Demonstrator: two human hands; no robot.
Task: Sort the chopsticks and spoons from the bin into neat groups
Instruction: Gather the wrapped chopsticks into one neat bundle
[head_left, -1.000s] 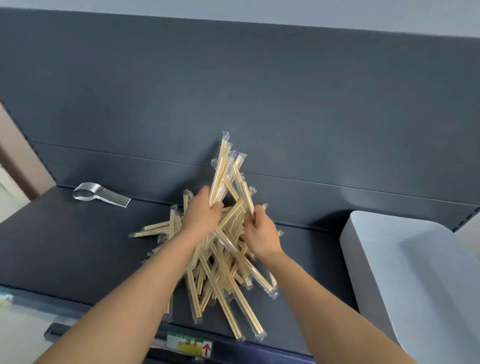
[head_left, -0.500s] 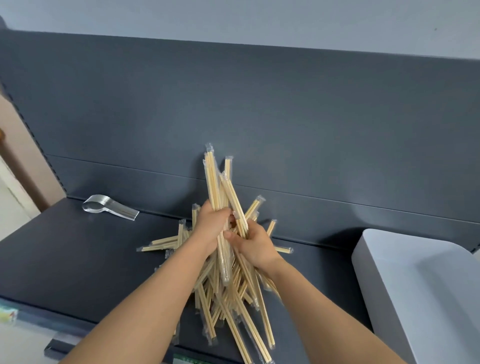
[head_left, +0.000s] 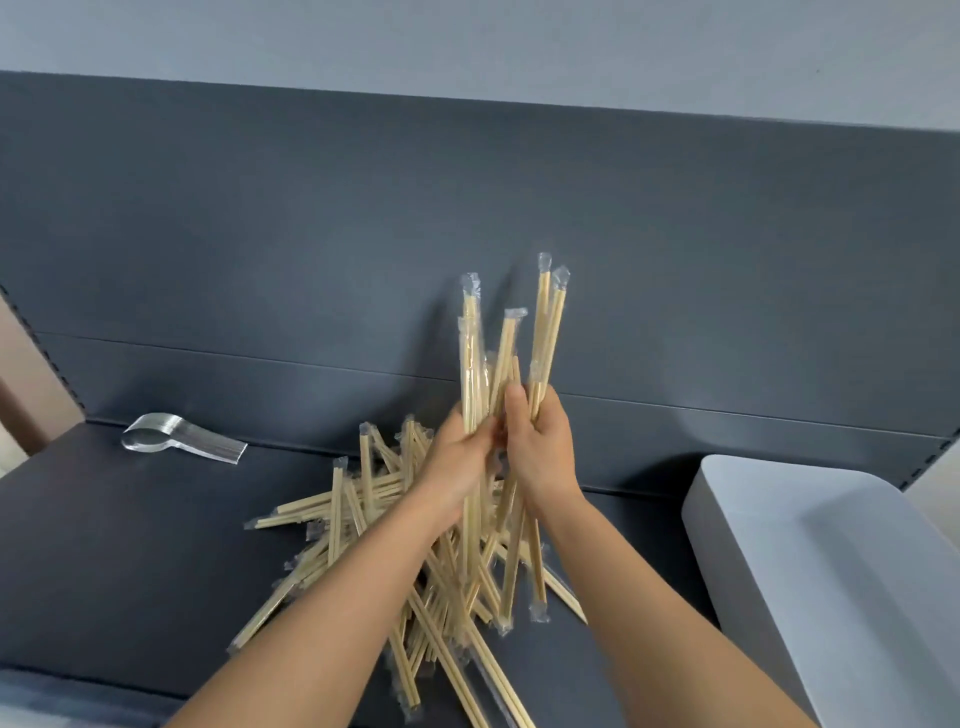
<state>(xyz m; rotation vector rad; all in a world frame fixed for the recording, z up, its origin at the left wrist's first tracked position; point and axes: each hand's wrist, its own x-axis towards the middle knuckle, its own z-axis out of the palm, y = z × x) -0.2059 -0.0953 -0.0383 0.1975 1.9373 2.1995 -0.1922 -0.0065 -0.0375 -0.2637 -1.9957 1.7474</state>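
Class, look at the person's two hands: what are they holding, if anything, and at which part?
Both the left hand and right hand grip a bundle of wrapped chopsticks around its middle, upright above the loose pile.

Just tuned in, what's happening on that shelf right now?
A person is gathering wrapped chopsticks. Both hands, left and right, grip an upright bundle lifted above a loose pile on the dark shelf. A stack of clear spoons lies apart at the back left. The grey bin stands at the right; its inside isn't visible.
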